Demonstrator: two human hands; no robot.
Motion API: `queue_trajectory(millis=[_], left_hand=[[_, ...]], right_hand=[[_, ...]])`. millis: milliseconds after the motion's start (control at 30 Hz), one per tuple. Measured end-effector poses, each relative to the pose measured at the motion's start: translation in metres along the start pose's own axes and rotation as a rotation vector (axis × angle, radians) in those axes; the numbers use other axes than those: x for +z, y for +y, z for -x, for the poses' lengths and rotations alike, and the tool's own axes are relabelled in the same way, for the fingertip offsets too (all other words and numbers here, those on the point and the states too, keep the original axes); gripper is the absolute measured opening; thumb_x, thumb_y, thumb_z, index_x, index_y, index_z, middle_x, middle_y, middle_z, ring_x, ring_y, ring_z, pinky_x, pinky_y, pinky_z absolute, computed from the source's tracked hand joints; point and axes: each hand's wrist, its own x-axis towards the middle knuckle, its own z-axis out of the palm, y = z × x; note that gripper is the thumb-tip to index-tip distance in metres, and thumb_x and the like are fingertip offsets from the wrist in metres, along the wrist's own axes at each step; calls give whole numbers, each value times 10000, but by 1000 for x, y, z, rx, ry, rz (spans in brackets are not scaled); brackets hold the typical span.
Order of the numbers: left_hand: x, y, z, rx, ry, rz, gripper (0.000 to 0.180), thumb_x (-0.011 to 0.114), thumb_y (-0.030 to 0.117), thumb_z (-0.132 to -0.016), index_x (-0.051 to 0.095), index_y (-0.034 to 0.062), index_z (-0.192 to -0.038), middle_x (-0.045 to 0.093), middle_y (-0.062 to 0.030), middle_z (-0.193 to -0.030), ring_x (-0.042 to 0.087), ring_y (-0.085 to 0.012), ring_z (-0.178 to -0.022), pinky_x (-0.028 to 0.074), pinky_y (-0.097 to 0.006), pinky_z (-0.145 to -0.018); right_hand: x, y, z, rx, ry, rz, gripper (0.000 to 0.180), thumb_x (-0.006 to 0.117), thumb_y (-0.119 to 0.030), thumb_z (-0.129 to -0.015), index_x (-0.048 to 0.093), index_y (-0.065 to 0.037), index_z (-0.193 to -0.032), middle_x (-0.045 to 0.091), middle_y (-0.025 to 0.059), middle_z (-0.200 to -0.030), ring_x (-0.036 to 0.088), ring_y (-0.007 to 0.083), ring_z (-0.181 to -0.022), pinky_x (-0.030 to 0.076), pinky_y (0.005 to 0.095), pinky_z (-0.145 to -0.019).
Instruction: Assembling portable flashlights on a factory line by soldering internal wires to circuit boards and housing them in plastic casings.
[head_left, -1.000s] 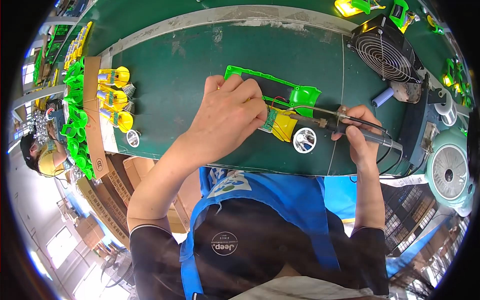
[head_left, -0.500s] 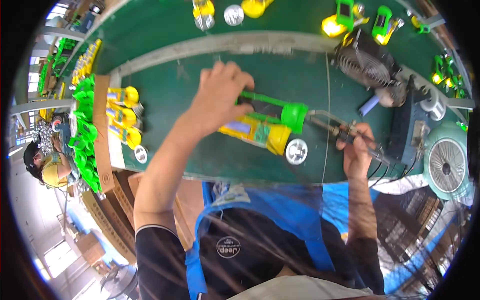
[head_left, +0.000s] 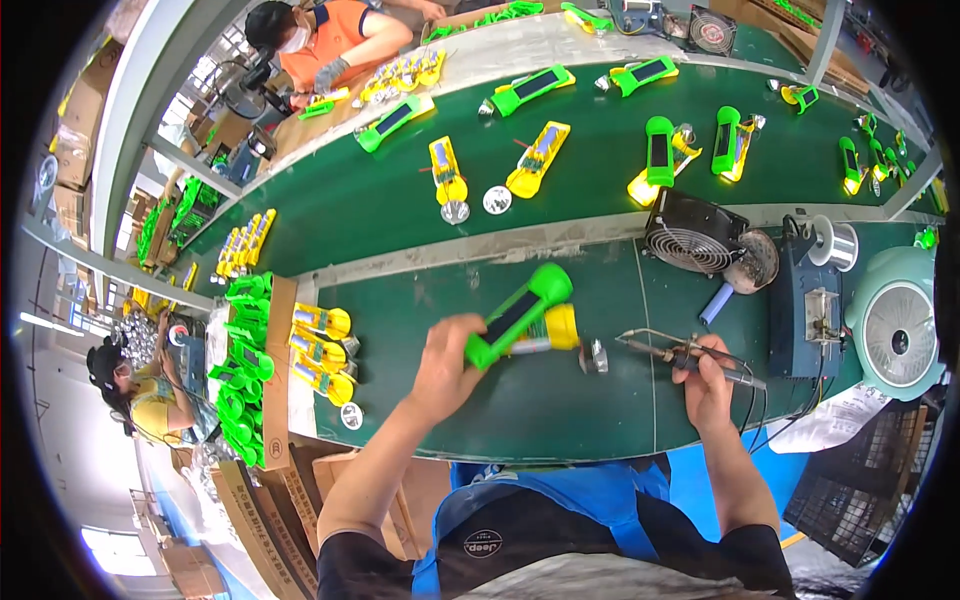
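My left hand [head_left: 445, 365] is closed around the near end of a green flashlight casing half [head_left: 546, 286], whose dark solar panel faces up. Under and beside it, a yellow casing half [head_left: 562, 326] is partly covered by the green one. At the yellow half's right end a silver reflector [head_left: 594, 356] is tipped on its side. My right hand [head_left: 708, 385] grips a soldering iron [head_left: 735, 376] with a thin tube along it, the tip pointing left toward the reflector and apart from it.
Yellow halves [head_left: 322, 352] lie at left beside a carton [head_left: 279, 375] of green casings. A black fan [head_left: 692, 235], solder spool [head_left: 832, 243] and blue-grey soldering unit [head_left: 795, 310] stand at right. Beyond, a green belt [head_left: 380, 205] carries flashlight parts; co-workers [head_left: 345, 45] sit farther off.
The green casing half has turned over, so its panel now faces up. The reflector has tipped onto its side. The view has shifted up, showing more of the belt. My right hand keeps the iron.
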Motion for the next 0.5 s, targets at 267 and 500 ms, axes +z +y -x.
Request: queue_trajectory(millis=[267, 500], left_hand=[[74, -10, -217, -34, 248, 160, 454, 700, 77, -816, 370, 108, -1127, 595, -178, -956, 611, -401, -870, 481, -433, -743], [156, -15, -298, -57, 75, -27, 576, 810, 187, -691, 420, 126, -1111, 604, -191, -949, 580, -389, -947, 460, -465, -801]], right_hand=[[3, 7, 2, 16, 28, -102, 303, 623, -254, -869, 524, 12, -974, 610, 158, -915, 607, 206, -707, 498, 318, -694], [-4, 2, 2, 80, 63, -210, 321, 657, -228, -848, 529, 28, -993, 627, 176, -936, 631, 231, -730, 523, 330, -673]])
